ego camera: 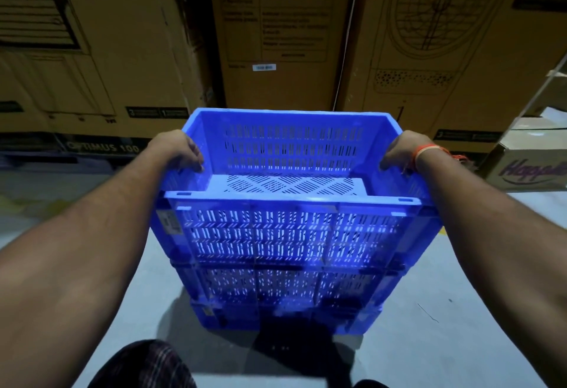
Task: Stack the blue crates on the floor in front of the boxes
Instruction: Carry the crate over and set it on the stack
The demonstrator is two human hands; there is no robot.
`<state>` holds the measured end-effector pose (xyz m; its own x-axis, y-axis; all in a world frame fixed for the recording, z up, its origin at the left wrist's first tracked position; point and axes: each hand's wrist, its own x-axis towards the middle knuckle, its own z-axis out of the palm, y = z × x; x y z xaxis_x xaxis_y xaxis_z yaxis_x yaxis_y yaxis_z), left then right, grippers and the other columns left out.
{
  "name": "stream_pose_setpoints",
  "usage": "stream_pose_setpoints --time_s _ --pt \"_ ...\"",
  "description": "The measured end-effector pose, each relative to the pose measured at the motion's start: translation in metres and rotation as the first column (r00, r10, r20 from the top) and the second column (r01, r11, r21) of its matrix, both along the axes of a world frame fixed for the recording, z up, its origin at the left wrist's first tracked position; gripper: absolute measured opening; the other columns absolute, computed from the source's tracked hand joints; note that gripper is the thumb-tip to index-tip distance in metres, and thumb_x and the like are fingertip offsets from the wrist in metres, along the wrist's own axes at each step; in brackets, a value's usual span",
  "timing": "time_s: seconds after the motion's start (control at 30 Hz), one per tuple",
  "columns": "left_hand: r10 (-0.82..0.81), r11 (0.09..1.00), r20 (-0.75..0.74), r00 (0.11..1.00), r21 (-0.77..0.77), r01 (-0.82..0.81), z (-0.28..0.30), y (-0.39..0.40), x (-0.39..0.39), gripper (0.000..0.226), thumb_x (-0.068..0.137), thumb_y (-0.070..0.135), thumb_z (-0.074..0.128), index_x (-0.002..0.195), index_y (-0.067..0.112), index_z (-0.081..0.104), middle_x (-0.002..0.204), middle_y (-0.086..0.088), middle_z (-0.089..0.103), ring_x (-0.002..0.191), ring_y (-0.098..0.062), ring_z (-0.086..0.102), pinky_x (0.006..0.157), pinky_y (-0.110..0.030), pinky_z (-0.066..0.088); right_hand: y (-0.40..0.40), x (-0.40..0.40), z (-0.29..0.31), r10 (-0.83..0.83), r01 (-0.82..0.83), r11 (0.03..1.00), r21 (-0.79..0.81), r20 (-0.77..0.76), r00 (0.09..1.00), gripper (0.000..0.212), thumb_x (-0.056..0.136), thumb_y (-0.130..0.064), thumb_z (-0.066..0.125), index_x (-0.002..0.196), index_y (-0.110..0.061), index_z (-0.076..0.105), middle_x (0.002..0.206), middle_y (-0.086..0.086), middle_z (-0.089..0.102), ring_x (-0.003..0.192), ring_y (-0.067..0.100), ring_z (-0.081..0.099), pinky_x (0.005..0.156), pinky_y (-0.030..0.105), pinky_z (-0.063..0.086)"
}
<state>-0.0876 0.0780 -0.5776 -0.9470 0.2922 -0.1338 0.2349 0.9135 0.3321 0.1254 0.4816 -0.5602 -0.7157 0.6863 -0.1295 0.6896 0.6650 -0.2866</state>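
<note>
In front of the cardboard boxes (276, 35), the top blue crate (288, 219) sits on the lower crates (285, 305) on the floor, squared to nest. The left hand (181, 150) and right hand (402, 151) curl their fingers over its side rims, steadying it.

Left carton (101, 145) reads, perhaps, "OPTIMUS 100".

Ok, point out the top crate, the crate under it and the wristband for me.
top crate (291, 200): head view, on its near rim.
lower crate (285, 288): head view, on its slotted near wall.
wristband (425, 152): head view, on the orange band at the right wrist.
</note>
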Motion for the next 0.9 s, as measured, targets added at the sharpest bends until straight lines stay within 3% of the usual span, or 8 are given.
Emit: stream_pose_setpoints --time_s 0.23,0.3,0.43,0.63,0.77,0.83,0.9 --pt "0.020 1.000 -0.009 1.000 -0.015 -0.020 0.005 0.000 0.011 0.022 0.063 0.022 0.090 0.082 0.018 0.079 0.067 0.000 0.072 0.056 -0.016 0.061 0.058 -0.023 0.046 0.002 0.001 0.000 0.009 -0.009 1.000 0.001 -0.011 1.000 0.027 0.062 -0.028 0.085 0.080 -0.010 0.078 0.069 0.010 0.073 0.054 0.022 0.067 0.064 0.030 0.058" --pt "0.019 1.000 -0.012 1.000 -0.006 -0.019 0.006 0.000 0.013 0.023 0.064 0.022 0.090 0.084 0.018 0.079 0.057 0.006 0.068 0.055 -0.015 0.059 0.055 -0.022 0.045 0.003 0.001 0.000 0.023 -0.023 1.000 -0.003 -0.014 1.000 0.028 0.062 -0.027 0.085 0.081 -0.009 0.078 0.069 0.012 0.073 0.053 0.023 0.066 0.067 0.033 0.059" --pt "-0.007 1.000 -0.011 1.000 0.004 0.007 0.004 0.002 0.009 0.021 0.069 0.020 0.088 0.088 0.017 0.079 0.041 0.013 0.059 0.053 -0.017 0.057 0.067 -0.025 0.048 0.008 0.000 -0.004 0.051 -0.052 0.999 -0.009 -0.046 0.998 0.024 0.066 -0.021 0.084 0.082 -0.005 0.078 0.074 0.018 0.073 0.056 0.026 0.064 0.073 0.038 0.059" --pt "0.002 0.998 -0.051 0.999 -0.065 -0.005 -0.006 -0.004 -0.007 0.018 0.067 0.032 0.088 0.076 0.024 0.075 0.038 0.010 0.058 0.059 -0.015 0.061 0.056 -0.025 0.040 0.022 -0.005 -0.015 0.084 -0.085 0.996 -0.011 -0.068 0.994 0.018 0.069 -0.022 0.082 0.082 -0.010 0.079 0.078 0.016 0.074 0.070 0.030 0.071 0.072 0.034 0.055" --pt "0.082 0.992 -0.060 0.995 -0.092 -0.087 -0.008 -0.003 -0.001 0.014 0.066 0.033 0.083 0.070 0.032 0.070 0.075 0.005 0.071 0.073 -0.019 0.059 0.069 -0.024 0.042 0.013 0.001 -0.011 0.049 -0.051 0.998 -0.043 -0.057 0.997 0.019 0.073 -0.025 0.077 0.087 -0.013 0.079 0.080 0.011 0.074 0.072 0.028 0.070 0.070 0.030 0.054" --pt "0.077 0.989 0.032 0.997 -0.129 -0.073 0.004 -0.002 0.006 0.024 0.067 0.035 0.079 0.090 0.029 0.076 0.093 -0.002 0.073 0.084 -0.021 0.063 0.073 -0.025 0.045 0.007 0.007 -0.007 0.022 -0.028 0.996 -0.088 -0.068 0.997 0.031 0.075 -0.028 0.075 0.104 -0.016 0.077 0.100 0.012 0.075 0.094 0.030 0.070 0.084 0.033 0.053" --pt "0.041 0.975 0.106 0.993 -0.221 -0.016 0.026 0.005 0.016 0.045 0.067 0.045 0.074 0.107 0.025 0.072 0.107 -0.009 0.071 0.109 -0.028 0.060 0.084 -0.028 0.048 0.001 0.016 0.003 0.003 -0.009 0.993 -0.122 -0.054 0.999 0.053 0.072 -0.038 0.074 0.122 -0.021 0.068 0.116 0.019 0.069 0.110 0.033 0.062 0.097 0.034 0.048"
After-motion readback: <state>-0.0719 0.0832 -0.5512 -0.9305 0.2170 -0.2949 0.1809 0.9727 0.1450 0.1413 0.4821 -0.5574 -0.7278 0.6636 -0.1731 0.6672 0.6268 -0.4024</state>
